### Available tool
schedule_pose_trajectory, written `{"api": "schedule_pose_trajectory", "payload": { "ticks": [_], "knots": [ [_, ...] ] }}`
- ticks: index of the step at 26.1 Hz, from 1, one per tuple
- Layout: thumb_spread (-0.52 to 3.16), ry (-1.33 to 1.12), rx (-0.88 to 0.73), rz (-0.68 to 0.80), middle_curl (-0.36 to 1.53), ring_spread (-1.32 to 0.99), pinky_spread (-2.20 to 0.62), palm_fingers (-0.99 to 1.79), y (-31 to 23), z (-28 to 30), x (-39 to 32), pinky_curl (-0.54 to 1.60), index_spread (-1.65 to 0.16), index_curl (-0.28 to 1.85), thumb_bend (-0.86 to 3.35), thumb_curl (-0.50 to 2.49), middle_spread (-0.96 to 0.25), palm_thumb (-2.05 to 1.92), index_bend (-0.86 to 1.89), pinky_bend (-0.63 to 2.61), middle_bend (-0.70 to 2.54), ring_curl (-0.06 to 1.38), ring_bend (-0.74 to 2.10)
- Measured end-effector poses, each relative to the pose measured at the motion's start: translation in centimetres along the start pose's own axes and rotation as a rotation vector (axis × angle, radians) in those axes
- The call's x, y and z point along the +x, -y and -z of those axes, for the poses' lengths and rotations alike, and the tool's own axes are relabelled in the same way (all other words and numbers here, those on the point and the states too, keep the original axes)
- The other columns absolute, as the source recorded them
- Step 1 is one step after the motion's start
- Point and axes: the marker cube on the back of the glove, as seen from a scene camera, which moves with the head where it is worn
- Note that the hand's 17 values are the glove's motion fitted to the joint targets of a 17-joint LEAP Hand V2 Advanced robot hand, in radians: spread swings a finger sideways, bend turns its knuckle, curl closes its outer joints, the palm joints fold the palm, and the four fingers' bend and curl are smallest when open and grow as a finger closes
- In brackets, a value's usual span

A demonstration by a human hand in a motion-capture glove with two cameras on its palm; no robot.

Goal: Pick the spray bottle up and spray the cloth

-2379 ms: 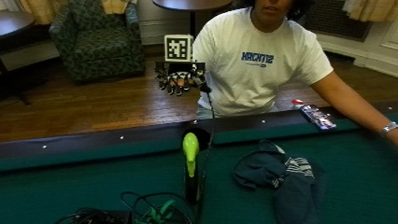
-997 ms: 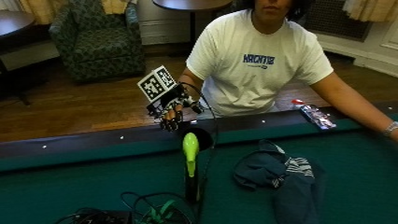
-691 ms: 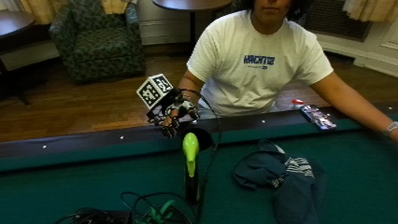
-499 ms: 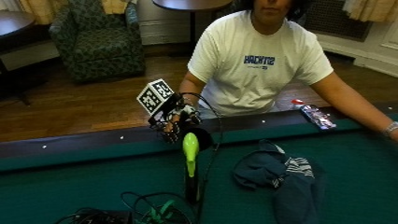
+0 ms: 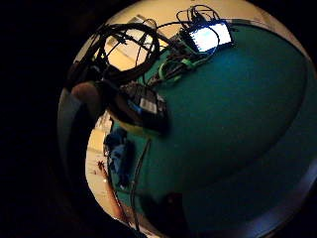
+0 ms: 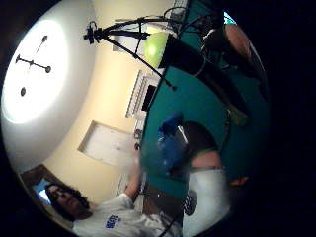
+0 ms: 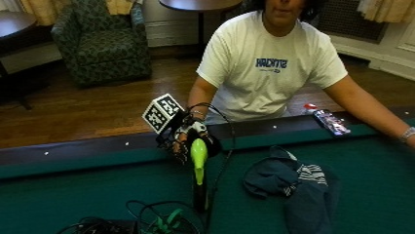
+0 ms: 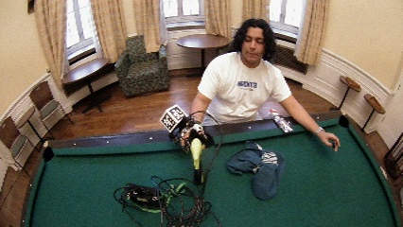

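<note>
1. Spray bottle (image 7: 199,168) first: it stands up straight on the green table (image 7: 78,195), near the middle, with its bright green top up high and its dark body below.
2. My right hand (image 7: 183,139) in its black glove is up by the green top, on the far side of it. I cannot tell if my fingers are touching it, and I cannot tell if they are curled or straight. I do not think I am holding the bottle yet.
3. To do this step well, I think I should wrap my fingers round the neck just under the green top, so one finger can reach the trigger.
4. The bottle is tall and thin, so I think a bump could tip it. I should come in slowly and not push it sideways.
5. The cloth (image 7: 295,187) is a dark blue heap with a striped bit, lying on the table to the right of the bottle, a little apart from it. I should turn the nozzle that way before I squeeze.
6. The bottle's body is dark, so I cannot see how much is inside it.
7. A small water bottle (image 7: 327,120) lies on the far edge of the table, to the right.
8. A tangle of cables (image 7: 156,222) sits on the near side, close to the foot of the spray bottle. I should lift straight up so nothing gets caught.
</note>
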Motion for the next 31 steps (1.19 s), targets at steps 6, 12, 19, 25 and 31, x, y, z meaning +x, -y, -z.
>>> {"api": "schedule_pose_trajectory", "payload": {
  "ticks": [6, 12, 19, 25, 31],
  "knots": [
    [0.97, -0.001, 0.039, -0.017, 0.37, -0.17, -0.04, 1.05, 0.6, -0.3, 0.1, 0.35, -0.34, 0.23, 0.0, 0.39, -0.18, 0.86, 0.09, 0.4, 0.22, 0.33, 0.46],
    [0.75, -0.012, 0.129, -0.016, 0.44, -0.21, -0.21, 1.38, 0.5, 0.7, 0.2, 0.44, -0.31, 0.29, 0.01, 0.48, -0.21, 0.98, 0.2, 0.6, 0.32, 0.4, 0.55],
    [0.7, 0.004, 0.143, 0.004, 0.53, -0.22, -0.2, 1.48, 0.4, 1.3, -0.3, 0.54, -0.29, 0.39, 0.02, 0.54, -0.22, 1.05, 0.39, 0.78, 0.47, 0.49, 0.76],
    [0.67, 0.039, 0.111, -0.004, 0.62, -0.22, -0.18, 1.38, 0.4, 1.0, -0.2, 0.61, -0.26, 0.47, 0.01, 0.59, -0.23, 1.07, 0.53, 0.87, 0.62, 0.56, 0.88],
    [0.71, 0.047, 0.009, -0.019, 0.63, -0.21, -0.22, 1.19, 0.8, -0.3, -0.2, 0.6, -0.25, 0.49, -0.05, 0.58, -0.22, 0.98, 0.46, 0.83, 0.61, 0.56, 0.85]
  ]
}}
